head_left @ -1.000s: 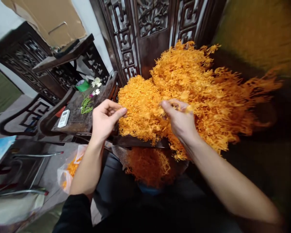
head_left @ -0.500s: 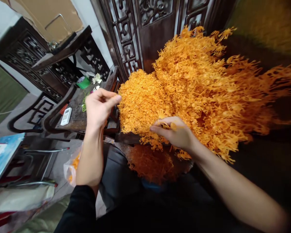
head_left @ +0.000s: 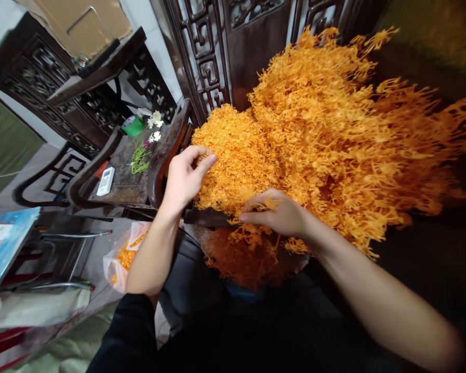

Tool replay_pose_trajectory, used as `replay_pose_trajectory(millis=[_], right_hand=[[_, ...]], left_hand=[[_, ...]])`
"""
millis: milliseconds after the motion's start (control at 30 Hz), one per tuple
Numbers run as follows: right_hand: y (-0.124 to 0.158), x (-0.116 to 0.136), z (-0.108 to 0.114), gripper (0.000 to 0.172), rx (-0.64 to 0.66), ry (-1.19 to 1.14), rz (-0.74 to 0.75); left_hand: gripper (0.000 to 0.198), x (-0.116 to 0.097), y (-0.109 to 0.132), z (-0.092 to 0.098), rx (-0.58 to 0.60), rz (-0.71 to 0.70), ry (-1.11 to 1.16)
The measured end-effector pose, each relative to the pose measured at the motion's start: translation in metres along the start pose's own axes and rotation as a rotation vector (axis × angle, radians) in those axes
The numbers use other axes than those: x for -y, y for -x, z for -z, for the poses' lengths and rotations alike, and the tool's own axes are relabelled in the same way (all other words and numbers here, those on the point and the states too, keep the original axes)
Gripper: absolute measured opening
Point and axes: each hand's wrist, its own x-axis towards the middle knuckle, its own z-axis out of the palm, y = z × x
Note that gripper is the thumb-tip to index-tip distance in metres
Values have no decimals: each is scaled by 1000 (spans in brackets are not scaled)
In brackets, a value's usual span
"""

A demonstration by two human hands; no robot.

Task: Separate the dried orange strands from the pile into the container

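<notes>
My left hand (head_left: 188,173) hovers at the left edge of a heap of small orange plastic pieces (head_left: 236,150). Its thumb and forefinger are bent together in a pinch; whatever lies between them is too small to make out. In front of the heap, my right hand (head_left: 277,213) is closed around an orange plastic flower piece (head_left: 270,203) with thin strands. Right of the small pieces rises a larger pile of stringy orange plastic flowers (head_left: 326,129). Below my right hand, a mass of darker orange strands (head_left: 248,259) lies above a blue thing (head_left: 244,293) between my legs.
On the dark wooden chair (head_left: 120,181) at left lie a white remote control (head_left: 106,181), green tape (head_left: 133,126), green stems (head_left: 140,158) and white flowers (head_left: 154,120). A plastic bag (head_left: 120,261) with orange pieces stands on the floor. Carved wood (head_left: 256,57) backs the pile.
My left hand has moved right, closer to the heap of small pieces. My right hand stays nearly in place, still closed on orange strands. The view has shifted slightly.
</notes>
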Motion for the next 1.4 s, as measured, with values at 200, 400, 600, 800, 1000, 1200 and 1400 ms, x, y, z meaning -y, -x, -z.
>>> replay_pose_trajectory(millis=[200, 400, 600, 800, 1000, 1200, 1400], right_hand=[[0, 6, 9, 29, -121, -81, 56], [0, 9, 11, 33, -151, -82, 19], [-4, 10, 4, 33, -184, -64, 38], [1, 16, 3, 38, -309, -67, -49], [-1, 11, 20, 31, -574, -277, -78], [-18, 1, 17, 34, -582, -482, -115], [-20, -1, 16, 43, -620, -511, -157]], left_hand=[[18, -1, 8, 18, 685, 193, 252], [11, 3, 15, 16, 822, 202, 279], [14, 2, 22, 7, 765, 119, 207], [18, 23, 13, 5, 484, 162, 50], [13, 84, -36, 0, -126, 216, 85], [27, 94, -62, -59, -50, 23, -301], [24, 99, -72, -69, -4, -150, -468]])
